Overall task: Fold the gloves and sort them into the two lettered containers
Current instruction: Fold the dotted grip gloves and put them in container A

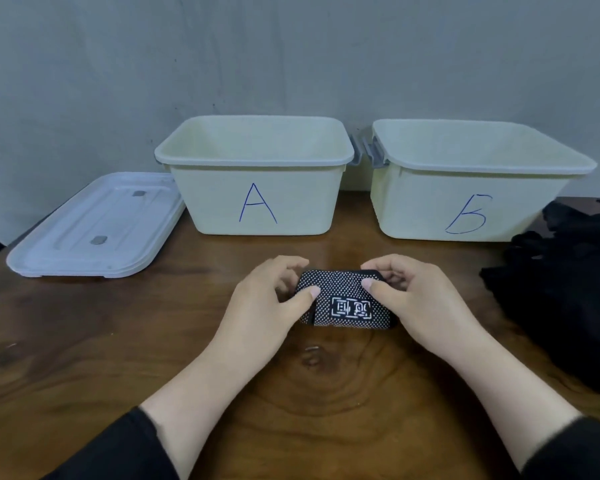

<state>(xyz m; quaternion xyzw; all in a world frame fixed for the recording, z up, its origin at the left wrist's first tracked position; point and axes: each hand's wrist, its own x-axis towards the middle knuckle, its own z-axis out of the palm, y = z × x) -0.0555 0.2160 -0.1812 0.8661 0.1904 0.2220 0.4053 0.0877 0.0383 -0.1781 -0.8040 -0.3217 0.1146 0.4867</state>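
A folded black glove [343, 299] with white dots and a white printed label lies on the wooden table in front of me. My left hand [271, 296] pinches its left end, thumb on top and fingers curled behind. My right hand [409, 292] pinches its right end the same way. Behind the glove stand two pale open containers, one marked A [257, 199] at the centre and one marked B [465, 206] to the right. Their insides look empty from here. A pile of black gloves [565, 282] lies at the right edge of the table.
Two stacked translucent white lids [97, 226] lie flat to the left of container A. Grey latches [368, 150] sit between the two containers. A grey wall rises directly behind them. The brown wooden table [118, 341] stretches toward me.
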